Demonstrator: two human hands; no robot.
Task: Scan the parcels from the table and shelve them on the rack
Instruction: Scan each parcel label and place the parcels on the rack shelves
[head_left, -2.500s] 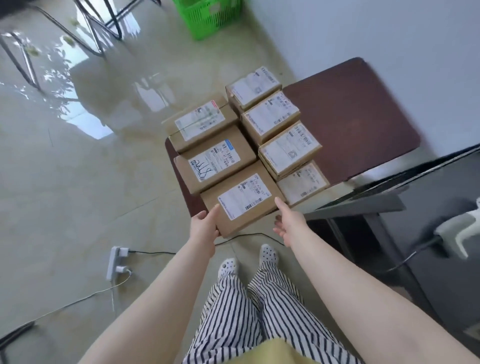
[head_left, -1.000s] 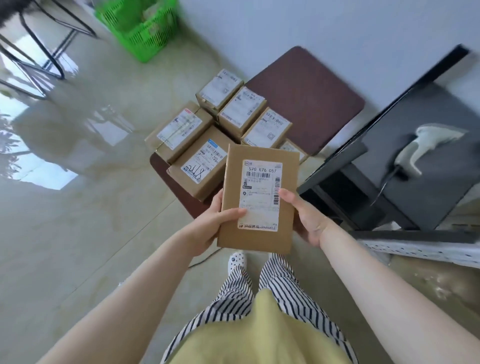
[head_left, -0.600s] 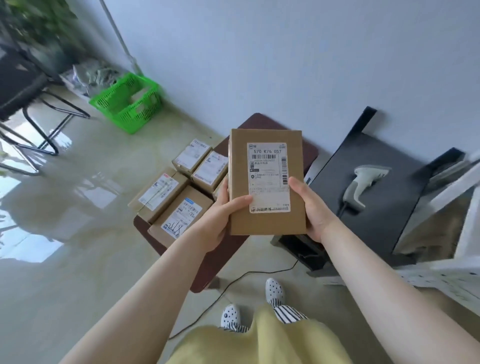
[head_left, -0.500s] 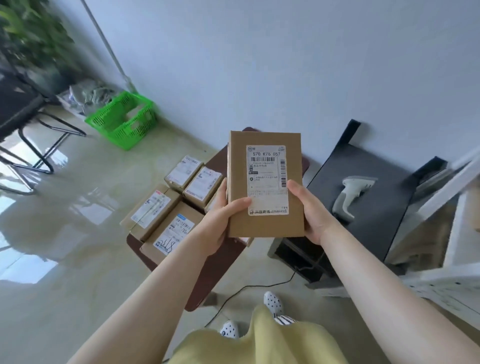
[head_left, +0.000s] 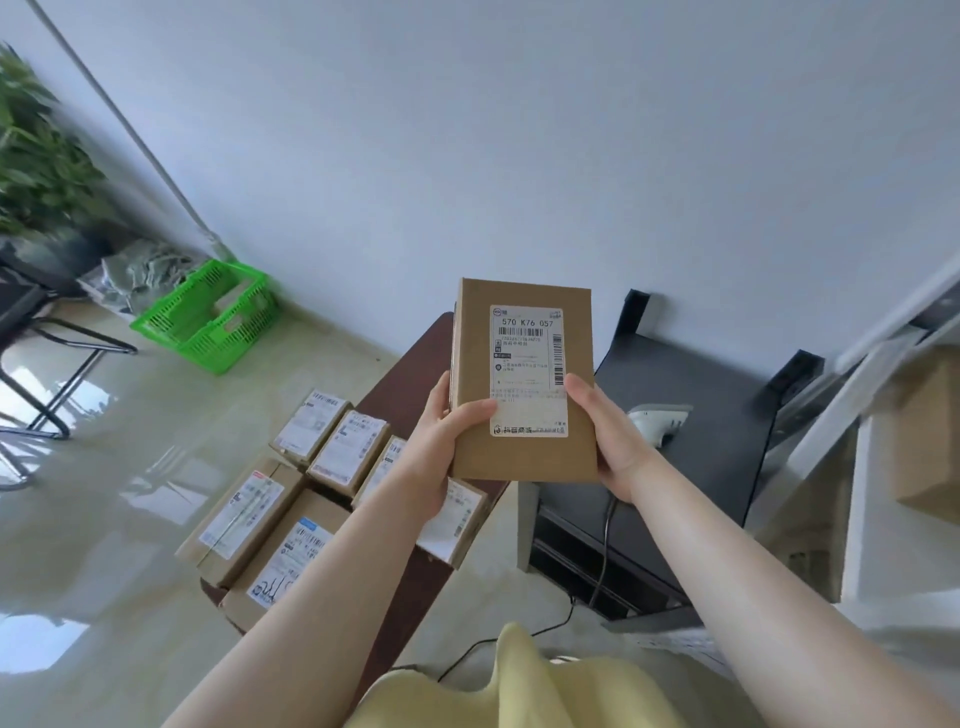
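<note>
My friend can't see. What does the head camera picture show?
Two hands, left hand and right hand, hold up a brown parcel, label facing the camera. More parcels lie on a table below; a white scanner sits nearby.

Bright daylight; floor (head_left: 130, 483) glare left; edges blurred, warped.

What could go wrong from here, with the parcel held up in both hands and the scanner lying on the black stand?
1. Both hands, left hand and right hand, grip the parcel; freeing one for the scanner may let it slip.
2. The left thumb lies at the label's edge and could block scanning.
3. The scanner's cable hangs down and might snag.
</note>
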